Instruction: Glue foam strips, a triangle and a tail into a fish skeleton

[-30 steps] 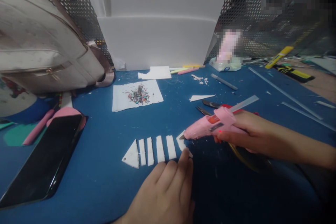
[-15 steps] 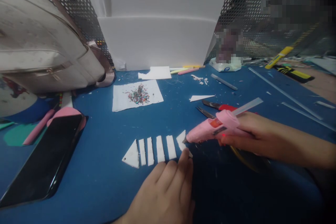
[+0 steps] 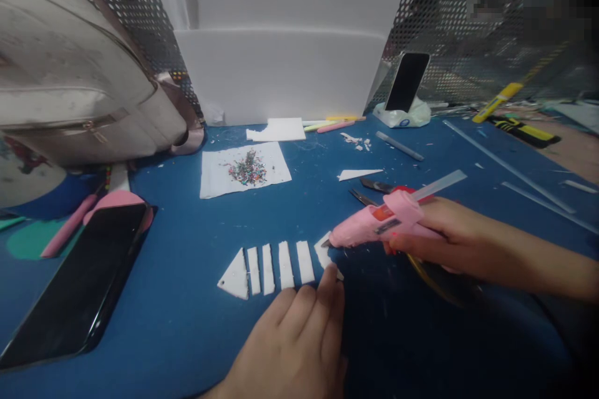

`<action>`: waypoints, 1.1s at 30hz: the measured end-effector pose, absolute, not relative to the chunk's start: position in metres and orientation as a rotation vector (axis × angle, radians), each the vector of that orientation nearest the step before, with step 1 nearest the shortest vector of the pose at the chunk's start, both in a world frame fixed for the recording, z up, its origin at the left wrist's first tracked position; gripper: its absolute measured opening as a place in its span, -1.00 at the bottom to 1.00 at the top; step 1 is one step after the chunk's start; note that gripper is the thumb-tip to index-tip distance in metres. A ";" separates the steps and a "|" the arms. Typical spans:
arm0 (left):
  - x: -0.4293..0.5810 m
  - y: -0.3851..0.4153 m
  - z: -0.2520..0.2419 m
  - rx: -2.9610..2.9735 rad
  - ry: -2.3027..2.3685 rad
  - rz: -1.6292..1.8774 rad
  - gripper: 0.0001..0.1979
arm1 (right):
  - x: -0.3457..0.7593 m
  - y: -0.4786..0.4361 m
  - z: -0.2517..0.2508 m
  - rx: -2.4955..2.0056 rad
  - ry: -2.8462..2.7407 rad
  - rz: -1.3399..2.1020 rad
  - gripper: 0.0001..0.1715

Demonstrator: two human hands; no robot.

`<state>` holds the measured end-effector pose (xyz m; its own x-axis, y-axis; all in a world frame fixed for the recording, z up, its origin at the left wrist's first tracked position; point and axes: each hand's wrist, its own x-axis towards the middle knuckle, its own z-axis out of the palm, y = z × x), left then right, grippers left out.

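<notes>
My right hand (image 3: 442, 234) is wrapped around a pink hot glue gun (image 3: 365, 224), a clear glue stick (image 3: 437, 186) jutting from its back. The nozzle meets the upper end of a notched white foam tail piece (image 3: 322, 250). On that piece's lower edge rests a fingertip of my left hand (image 3: 294, 343), whose fingers are extended, not gripping. To the left, several white foam strips (image 3: 286, 265) stand in a spaced row. A triangular foam piece (image 3: 235, 275) with a small hole heads the row, forming a fish shape.
Pliers (image 3: 379, 187) lie partly behind the glue gun. A paper with colourful glitter bits (image 3: 210, 177) is further back. At left are a black phone (image 3: 79, 287) and a bag (image 3: 93, 75). Another phone (image 3: 408, 81) leans on a white packet (image 3: 402, 116). A yellow-black cutter (image 3: 524, 131) lies at right.
The glue gun in my right hand has shifted slightly left and up, its nozzle moving along the tail piece toward the upper tip. My left hand stays in place.
</notes>
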<state>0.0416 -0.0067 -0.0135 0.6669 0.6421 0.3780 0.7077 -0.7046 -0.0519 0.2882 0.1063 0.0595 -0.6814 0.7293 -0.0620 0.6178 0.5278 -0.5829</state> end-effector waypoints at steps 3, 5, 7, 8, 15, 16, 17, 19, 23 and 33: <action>0.042 -0.006 -0.014 -2.662 -1.100 -0.515 -0.58 | 0.284 0.105 0.064 -1.054 -2.631 0.969 -0.65; 0.042 -0.006 -0.015 -2.660 -1.096 -0.511 -0.59 | 0.283 0.104 0.067 -1.030 -2.626 1.025 -0.67; 0.043 -0.007 -0.016 -2.655 -1.094 -0.514 -0.59 | 0.283 0.103 0.067 -1.030 -2.617 1.019 -0.69; 0.043 -0.007 -0.016 -2.654 -1.093 -0.519 -0.59 | 0.283 0.103 0.067 -1.031 -2.610 0.996 -0.69; 0.042 -0.006 -0.014 -2.647 -1.105 -0.540 -0.59 | 0.287 0.107 0.063 -1.035 -2.633 1.055 -0.73; 0.042 -0.006 -0.014 -2.647 -1.107 -0.544 -0.59 | 0.287 0.107 0.064 -1.031 -2.632 1.064 -0.72; 0.042 -0.006 -0.015 -2.647 -1.109 -0.547 -0.59 | 0.286 0.107 0.065 -1.028 -2.631 1.075 -0.70; 0.042 -0.006 -0.015 -2.647 -1.107 -0.545 -0.59 | 0.286 0.106 0.067 -1.039 -2.639 1.101 -0.68; 0.043 -0.006 -0.014 -2.661 -1.098 -0.506 -0.59 | 0.290 0.107 0.064 -1.105 -2.633 1.077 -0.69; 0.041 -0.009 -0.016 -2.661 -1.103 -0.510 -0.58 | 0.294 0.108 0.054 -1.152 -2.568 1.043 -0.75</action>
<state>0.0413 -0.0086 -0.0159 0.6588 0.6407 0.3943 0.7154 -0.6957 -0.0649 0.2935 0.1077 0.0539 -0.6969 0.7020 -0.1464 0.6053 0.4663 -0.6451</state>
